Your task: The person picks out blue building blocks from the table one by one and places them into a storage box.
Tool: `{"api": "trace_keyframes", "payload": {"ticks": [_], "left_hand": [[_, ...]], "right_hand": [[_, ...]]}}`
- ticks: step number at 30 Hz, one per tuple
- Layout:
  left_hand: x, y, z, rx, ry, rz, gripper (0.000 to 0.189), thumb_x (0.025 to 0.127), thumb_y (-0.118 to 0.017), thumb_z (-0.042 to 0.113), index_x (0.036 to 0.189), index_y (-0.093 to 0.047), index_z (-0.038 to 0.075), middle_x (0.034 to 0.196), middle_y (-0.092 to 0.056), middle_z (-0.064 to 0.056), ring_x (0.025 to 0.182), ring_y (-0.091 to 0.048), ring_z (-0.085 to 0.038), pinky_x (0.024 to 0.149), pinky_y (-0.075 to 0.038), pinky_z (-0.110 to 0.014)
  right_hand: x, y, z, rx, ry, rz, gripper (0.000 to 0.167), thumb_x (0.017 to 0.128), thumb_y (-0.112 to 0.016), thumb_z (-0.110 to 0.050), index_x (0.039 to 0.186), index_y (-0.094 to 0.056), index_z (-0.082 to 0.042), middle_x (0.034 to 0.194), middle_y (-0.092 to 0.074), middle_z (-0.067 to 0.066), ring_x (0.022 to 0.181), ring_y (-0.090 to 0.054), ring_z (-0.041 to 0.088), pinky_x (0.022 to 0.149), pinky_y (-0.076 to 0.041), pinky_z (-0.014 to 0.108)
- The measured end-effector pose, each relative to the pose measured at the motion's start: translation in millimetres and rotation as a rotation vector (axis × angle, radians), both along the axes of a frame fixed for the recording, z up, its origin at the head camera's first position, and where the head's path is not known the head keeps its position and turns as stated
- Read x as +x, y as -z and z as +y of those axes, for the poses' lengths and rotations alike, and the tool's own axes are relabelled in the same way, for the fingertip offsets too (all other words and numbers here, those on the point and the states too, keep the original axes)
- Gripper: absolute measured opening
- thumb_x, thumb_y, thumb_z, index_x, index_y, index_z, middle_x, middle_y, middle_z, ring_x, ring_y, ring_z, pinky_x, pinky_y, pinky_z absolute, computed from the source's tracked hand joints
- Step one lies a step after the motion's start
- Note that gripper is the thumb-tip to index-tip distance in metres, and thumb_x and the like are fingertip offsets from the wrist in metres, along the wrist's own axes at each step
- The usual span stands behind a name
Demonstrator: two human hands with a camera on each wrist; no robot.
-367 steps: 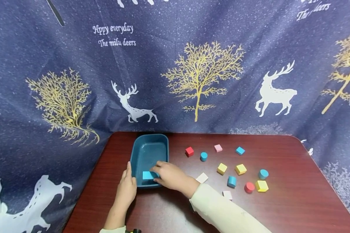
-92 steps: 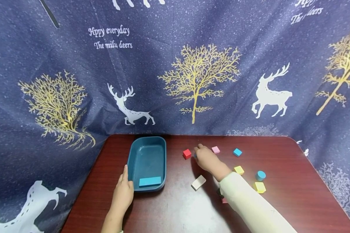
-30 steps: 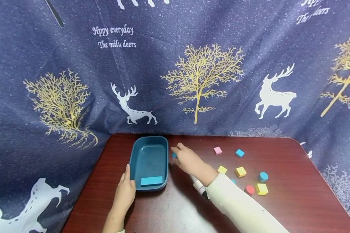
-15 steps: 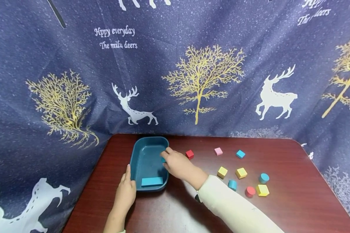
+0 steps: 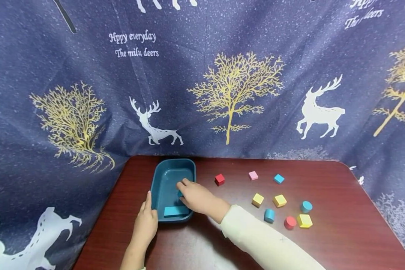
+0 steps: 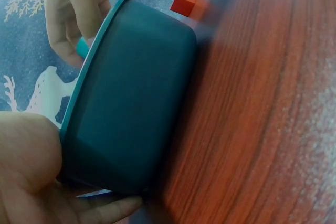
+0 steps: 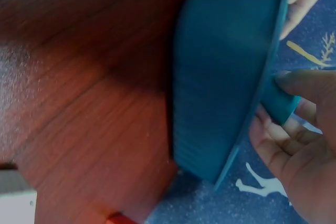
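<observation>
My right hand (image 5: 196, 195) pinches a blue cylinder (image 7: 280, 100) between thumb and fingers, over the inside of a dark teal tray (image 5: 174, 162). In the head view most of the cylinder is hidden by the fingers. A flat light-blue rectangular block (image 5: 175, 211) lies in the near end of the tray. My left hand (image 5: 145, 223) rests against the tray's left side with its fingers extended; the left wrist view shows those fingers (image 6: 113, 211) along the outer wall. The right wrist view shows the tray's outer side close up.
To the right lie a red cube (image 5: 219, 179), a pink block (image 5: 253, 175), a small blue block (image 5: 279, 179), several yellow blocks (image 5: 257, 200), blue cylinders (image 5: 269, 215) and a red cylinder (image 5: 290, 223). A white block (image 7: 17, 200) shows in the right wrist view.
The right hand took the blue cylinder from beside the red cube and carried it left, over the rim and into the tray area. The left hand stayed at the tray's side.
</observation>
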State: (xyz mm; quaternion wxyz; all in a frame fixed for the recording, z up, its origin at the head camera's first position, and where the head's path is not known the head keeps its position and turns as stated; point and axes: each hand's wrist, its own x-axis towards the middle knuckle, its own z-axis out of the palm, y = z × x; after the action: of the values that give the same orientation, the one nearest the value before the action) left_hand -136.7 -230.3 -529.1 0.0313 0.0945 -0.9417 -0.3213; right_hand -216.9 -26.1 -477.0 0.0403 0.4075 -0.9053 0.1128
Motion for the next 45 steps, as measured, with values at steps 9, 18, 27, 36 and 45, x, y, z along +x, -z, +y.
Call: {"api": "trace_keyframes", "payload": {"ticks": [9, 18, 27, 36, 45], "left_hand": [[0.9, 3.0, -0.6, -0.008, -0.010, 0.024, 0.065, 0.097, -0.041, 0.002, 0.159, -0.023, -0.001, 0.143, -0.050, -0.030, 0.068, -0.051, -0.025, 0.065, -0.048, -0.043], [0.1, 4.0, 0.1, 0.001, -0.007, 0.037, 0.066, 0.096, -0.042, 0.002, 0.159, -0.023, -0.001, 0.139, -0.052, -0.029, 0.060, -0.043, -0.021, 0.058, -0.042, -0.035], [0.8, 1.4, -0.8, 0.005, -0.010, 0.017, 0.066, 0.097, -0.041, 0.003, 0.160, -0.022, 0.000, 0.143, -0.050, -0.030, 0.062, -0.045, -0.022, 0.059, -0.043, -0.037], [0.2, 3.2, -2.9, -0.015, -0.009, 0.012, 0.066, 0.098, -0.042, 0.004, 0.160, -0.021, 0.000, 0.144, -0.049, -0.030, 0.063, -0.047, -0.022, 0.063, -0.047, -0.044], [0.9, 5.9, -0.8, -0.016, -0.002, 0.061, 0.066, 0.097, -0.044, 0.002, 0.159, -0.023, -0.001, 0.143, -0.050, -0.032, 0.065, -0.053, -0.025, 0.063, -0.050, -0.047]], "right_hand": [[-1.2, 15.3, -14.3, 0.001, -0.035, 0.007, 0.027, 0.094, -0.069, -0.024, 0.118, -0.062, -0.012, 0.104, -0.061, 0.003, 0.084, -0.061, 0.011, 0.078, -0.054, 0.023], [0.9, 16.5, -27.0, 0.044, -0.036, -0.017, 0.028, 0.094, -0.069, -0.024, 0.119, -0.063, -0.014, 0.106, -0.062, 0.001, 0.084, -0.062, 0.010, 0.078, -0.054, 0.023], [-2.7, 33.6, -39.3, 0.076, -0.069, 0.006, 0.028, 0.095, -0.068, -0.025, 0.120, -0.062, -0.015, 0.106, -0.061, 0.001, 0.079, -0.060, 0.009, 0.073, -0.052, 0.021], [-4.2, 36.5, -41.7, 0.049, -0.080, 0.028, 0.025, 0.096, -0.068, -0.025, 0.119, -0.065, -0.017, 0.105, -0.060, 0.002, 0.071, -0.059, 0.009, 0.065, -0.051, 0.020], [-8.4, 42.5, -47.0, 0.068, -0.039, 0.005, 0.030, 0.095, -0.069, -0.023, 0.124, -0.066, -0.020, 0.113, -0.063, 0.000, 0.074, -0.064, 0.011, 0.065, -0.053, 0.021]]}}
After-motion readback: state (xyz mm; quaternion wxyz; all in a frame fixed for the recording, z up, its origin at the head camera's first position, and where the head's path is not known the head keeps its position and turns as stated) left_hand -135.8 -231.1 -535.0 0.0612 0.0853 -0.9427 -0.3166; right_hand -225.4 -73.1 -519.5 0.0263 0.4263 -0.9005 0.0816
